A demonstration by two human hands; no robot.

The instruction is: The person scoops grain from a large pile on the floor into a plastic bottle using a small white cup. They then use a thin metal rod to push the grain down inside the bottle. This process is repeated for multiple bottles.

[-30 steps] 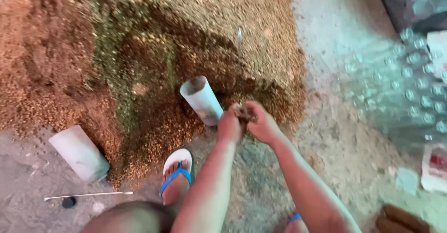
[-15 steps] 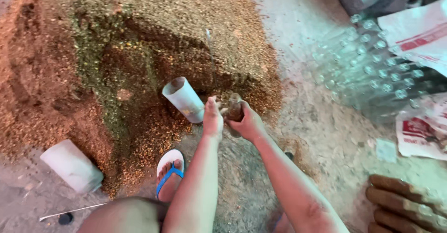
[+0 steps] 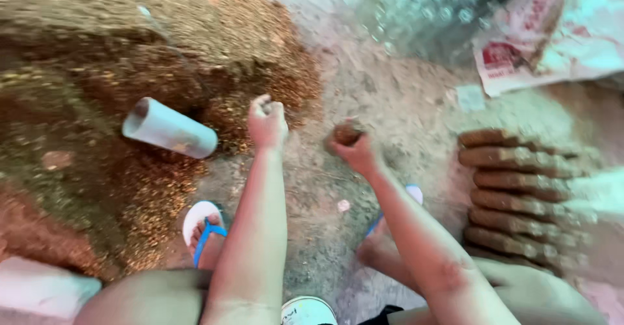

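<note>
My left hand (image 3: 266,120) is a closed fist at the edge of a big brown sawdust-like heap (image 3: 130,58); nothing shows in it. My right hand (image 3: 351,148) is shut on a short brown pressed roll (image 3: 346,133), held over the bare dusty floor. A white plastic tube (image 3: 169,128) lies on its side in the heap, just left of my left hand. A row of several finished brown rolls (image 3: 513,195) lies stacked on the floor to the right of my right hand.
A second white tube (image 3: 39,289) lies at the lower left. My feet wear sandals (image 3: 203,224) with blue straps. Clear bubble plastic (image 3: 416,6) and a white printed sack (image 3: 552,39) lie at the upper right. A white cup rim (image 3: 307,311) shows at the bottom.
My hands have parted: the right one has carried the brown roll to the right, away from the heap. The view has swung right, bringing the stacked rolls into sight.
</note>
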